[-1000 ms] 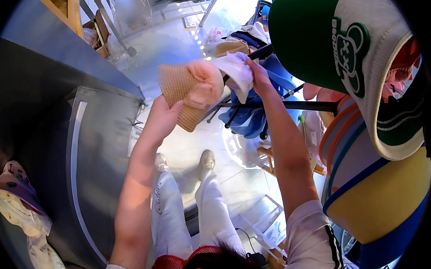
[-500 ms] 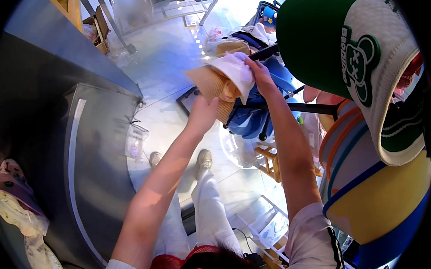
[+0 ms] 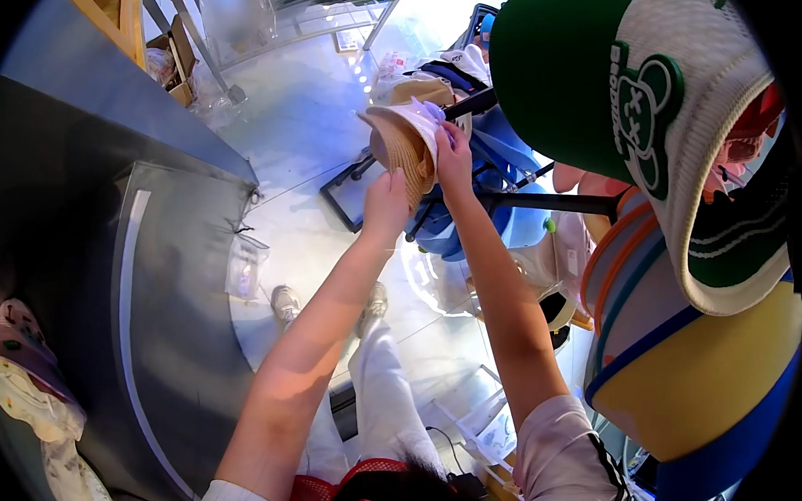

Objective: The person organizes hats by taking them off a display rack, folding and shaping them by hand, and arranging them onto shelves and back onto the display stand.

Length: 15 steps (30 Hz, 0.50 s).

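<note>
My left hand (image 3: 388, 201) is closed on the lower edge of a tan woven hat (image 3: 400, 156). A white hat (image 3: 421, 119) lies against the woven one, overlapping its right side. My right hand (image 3: 453, 157) pinches the white hat's right edge, beside the end of a black rack arm (image 3: 471, 104). The pink-orange bow on the woven hat is mostly hidden by the white hat. Below and right of my hands, blue hats (image 3: 508, 218) hang on the rack.
A green and white cap (image 3: 582, 78) hangs close at the right, above striped and yellow visors (image 3: 698, 371). A dark grey cabinet (image 3: 187, 325) stands at the left. A box (image 3: 174, 67) and a metal-legged table are at the far end. More hats hang at lower left.
The woven hat has moved right, up against the white hat, and my left hand has moved with it. My right hand has shifted slightly left and down. The view has shifted a little.
</note>
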Motion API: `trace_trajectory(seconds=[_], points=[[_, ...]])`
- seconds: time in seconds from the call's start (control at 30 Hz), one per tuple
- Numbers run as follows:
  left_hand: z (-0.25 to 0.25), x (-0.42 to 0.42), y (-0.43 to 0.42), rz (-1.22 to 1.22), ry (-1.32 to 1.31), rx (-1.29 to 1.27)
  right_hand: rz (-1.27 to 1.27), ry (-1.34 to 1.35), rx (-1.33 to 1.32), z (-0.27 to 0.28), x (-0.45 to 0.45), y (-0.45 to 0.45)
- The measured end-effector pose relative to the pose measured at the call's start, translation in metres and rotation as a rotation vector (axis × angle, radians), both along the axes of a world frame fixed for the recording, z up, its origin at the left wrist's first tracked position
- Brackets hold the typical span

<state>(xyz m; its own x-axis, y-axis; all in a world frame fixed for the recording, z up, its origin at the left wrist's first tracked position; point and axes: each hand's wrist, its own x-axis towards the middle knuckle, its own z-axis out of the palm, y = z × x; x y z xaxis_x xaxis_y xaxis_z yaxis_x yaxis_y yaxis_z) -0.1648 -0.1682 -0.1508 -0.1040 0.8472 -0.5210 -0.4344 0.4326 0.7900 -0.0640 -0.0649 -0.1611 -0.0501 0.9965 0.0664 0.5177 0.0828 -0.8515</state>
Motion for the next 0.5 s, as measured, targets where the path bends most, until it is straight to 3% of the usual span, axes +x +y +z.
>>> trace_trajectory(seconds=[0.07,0.17,0.27,0.37,0.5], points=[[0.022,0.003,-0.002,0.101,-0.253,0.002,0.036,0.041,-0.059,0.025,-0.007,-0.010],[0.028,0.008,-0.001,0.013,-0.175,-0.046,0.182,-0.016,0.002,0.043,-0.005,-0.014],[0.034,0.007,-0.003,0.013,-0.219,-0.037,0.135,0.050,-0.073,0.061,-0.012,-0.025],[0.042,0.008,-0.001,0.074,-0.407,-0.098,0.134,-0.007,-0.082,0.067,-0.013,-0.034],[0.053,0.015,0.002,0.286,-0.582,-0.006,0.372,-0.085,0.106,0.070,-0.013,-0.036]])
